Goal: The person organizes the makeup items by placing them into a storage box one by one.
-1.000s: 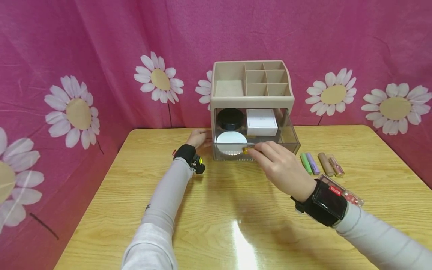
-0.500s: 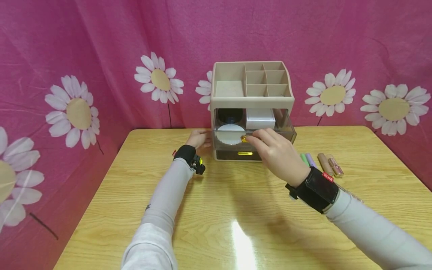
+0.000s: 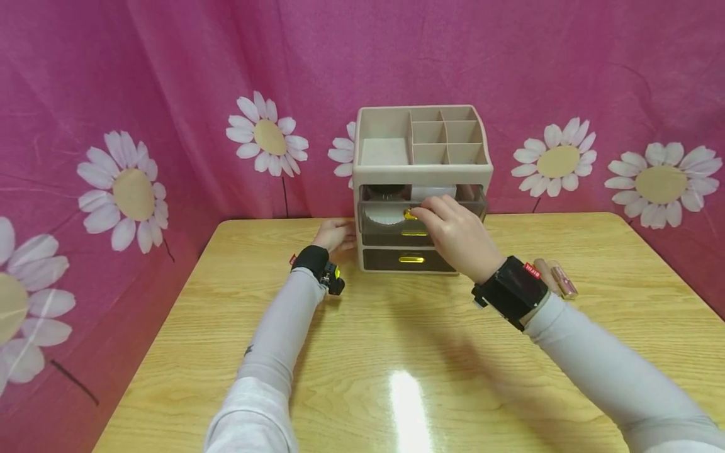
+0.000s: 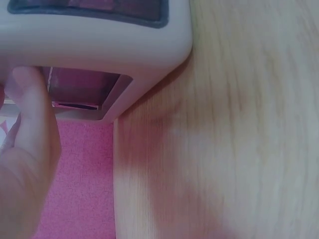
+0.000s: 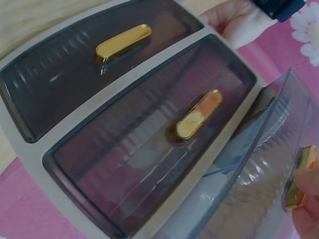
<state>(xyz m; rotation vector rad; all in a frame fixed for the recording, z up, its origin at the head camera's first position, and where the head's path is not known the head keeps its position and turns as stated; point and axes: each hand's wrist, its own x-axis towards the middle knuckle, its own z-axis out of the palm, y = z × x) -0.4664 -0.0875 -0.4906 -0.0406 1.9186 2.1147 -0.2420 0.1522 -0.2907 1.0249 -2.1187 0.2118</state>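
Observation:
A beige desktop organizer with tinted see-through drawers stands at the back of the table. My right hand pinches the gold handle of its top drawer, which is partly pulled out. Inside that drawer are a white round item, a black round item and a white box, all partly hidden. Below, two more drawers with gold handles are closed. My left hand rests against the organizer's left side, the thumb touching near a side opening in the left wrist view.
On the wooden table, a brown tube and a pink tube lie right of the organizer, partly behind my right wrist. A pink flowered cloth hangs behind the table. The organizer's top has several compartments.
My right hand has moved back toward the organizer, and the top drawer has slid inward with it. The lower drawer fronts now show. My left hand has stayed in place.

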